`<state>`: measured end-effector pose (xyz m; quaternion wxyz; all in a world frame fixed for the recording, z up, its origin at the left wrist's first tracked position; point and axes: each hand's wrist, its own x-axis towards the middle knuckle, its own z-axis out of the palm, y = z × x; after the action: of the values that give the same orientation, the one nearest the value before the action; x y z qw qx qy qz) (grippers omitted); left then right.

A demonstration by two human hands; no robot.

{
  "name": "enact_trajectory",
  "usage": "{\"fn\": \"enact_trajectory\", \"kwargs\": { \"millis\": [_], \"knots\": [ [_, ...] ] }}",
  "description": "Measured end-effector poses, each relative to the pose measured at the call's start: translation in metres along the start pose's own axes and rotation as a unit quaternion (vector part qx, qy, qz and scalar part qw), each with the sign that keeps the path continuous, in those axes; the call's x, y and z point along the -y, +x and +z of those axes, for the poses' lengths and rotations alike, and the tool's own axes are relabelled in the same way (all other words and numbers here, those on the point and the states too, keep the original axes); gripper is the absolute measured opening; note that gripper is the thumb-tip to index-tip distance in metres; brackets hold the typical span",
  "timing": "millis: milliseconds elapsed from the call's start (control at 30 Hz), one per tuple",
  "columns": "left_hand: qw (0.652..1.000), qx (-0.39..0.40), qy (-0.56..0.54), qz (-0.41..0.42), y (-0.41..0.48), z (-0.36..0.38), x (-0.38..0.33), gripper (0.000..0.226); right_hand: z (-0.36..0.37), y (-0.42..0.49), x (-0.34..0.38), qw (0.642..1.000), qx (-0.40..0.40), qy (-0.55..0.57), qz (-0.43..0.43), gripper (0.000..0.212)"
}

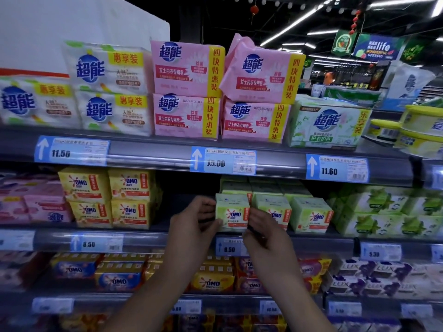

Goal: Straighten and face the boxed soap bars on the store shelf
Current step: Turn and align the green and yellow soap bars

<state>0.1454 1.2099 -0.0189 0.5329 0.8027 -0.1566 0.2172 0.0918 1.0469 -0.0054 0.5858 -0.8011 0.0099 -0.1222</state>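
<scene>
Centre frame, my left hand [194, 220] and right hand [261, 234] grip the green OMO box [232, 213] by its sides to square its face forward.

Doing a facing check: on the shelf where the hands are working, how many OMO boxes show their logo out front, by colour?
Yellow OMO boxes: 4
Green OMO boxes: 3
Total: 7

Green OMO soap box [232, 213] upright, front-facing
</scene>
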Motion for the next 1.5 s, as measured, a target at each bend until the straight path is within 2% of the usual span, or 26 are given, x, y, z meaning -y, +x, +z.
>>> {"fn": "enact_trajectory", "kwargs": {
  "millis": [133, 200, 267, 367, 500, 600, 700, 833, 933, 1067, 1167, 1300, 1400, 1500],
  "knots": [
    [0.999, 0.02, 0.035, 0.02, 0.0, -0.007, -0.005, 0.036, 0.002, -0.005, 0.007, 0.988, -0.103, -0.073, -0.092, 0.039],
    [0.994, 0.027, 0.095, 0.053, -0.002, -0.017, -0.006, 0.033, 0.007, -0.004, 0.012, 0.975, -0.119, -0.109, -0.151, 0.035],
    [0.984, 0.022, 0.158, 0.077, -0.006, -0.035, -0.005, 0.036, 0.015, -0.001, 0.017, 0.97, -0.109, -0.118, -0.185, 0.033],
    [0.97, -0.007, 0.224, 0.1, -0.013, -0.075, -0.001, 0.031, 0.038, 0.006, 0.024, 0.975, -0.069, -0.104, -0.186, 0.032],
    [0.95, -0.105, 0.279, 0.097, -0.019, -0.129, 0.015, 0.021, 0.082, 0.018, 0.036, 0.975, -0.002, -0.116, -0.189, 0.038],
    [0.933, -0.164, 0.316, 0.051, -0.018, -0.157, 0.032, 0.04, 0.117, 0.028, 0.047, 0.973, 0.045, -0.135, -0.184, 0.055],
    [0.922, -0.185, 0.338, 0.025, -0.012, -0.172, 0.039, 0.062, 0.141, 0.041, 0.059, 0.976, 0.064, -0.134, -0.159, 0.07],
    [0.928, -0.21, 0.307, 0.01, -0.004, -0.186, 0.041, 0.071, 0.16, 0.055, 0.071, 0.985, 0.061, -0.085, -0.138, 0.038],
    [0.937, -0.208, 0.282, 0.01, 0.001, -0.192, 0.041, 0.07, 0.168, 0.062, 0.074, 0.989, 0.072, -0.026, -0.128, 0.03],
    [0.945, -0.192, 0.264, 0.014, 0.001, -0.192, 0.042, 0.069, 0.169, 0.068, 0.073, 0.992, 0.061, -0.005, -0.109, 0.022],
    [0.946, -0.182, 0.268, 0.027, -0.003, -0.191, 0.043, 0.067, 0.161, 0.066, 0.069, 0.991, 0.046, 0.024, -0.12, 0.028],
    [0.944, -0.174, 0.27, 0.079, -0.01, -0.184, 0.036, 0.05, 0.141, 0.052, 0.063, 0.989, 0.029, 0.046, -0.138, 0.045],
    [0.963, -0.131, 0.208, 0.107, -0.015, -0.172, 0.026, 0.043, 0.122, 0.036, 0.058, 0.987, 0.033, 0.027, -0.153, 0.047],
    [0.983, -0.059, 0.128, 0.116, -0.019, -0.157, 0.018, 0.05, 0.107, 0.018, 0.052, 0.986, 0.061, 0.03, -0.154, 0.049]
  ]
}}
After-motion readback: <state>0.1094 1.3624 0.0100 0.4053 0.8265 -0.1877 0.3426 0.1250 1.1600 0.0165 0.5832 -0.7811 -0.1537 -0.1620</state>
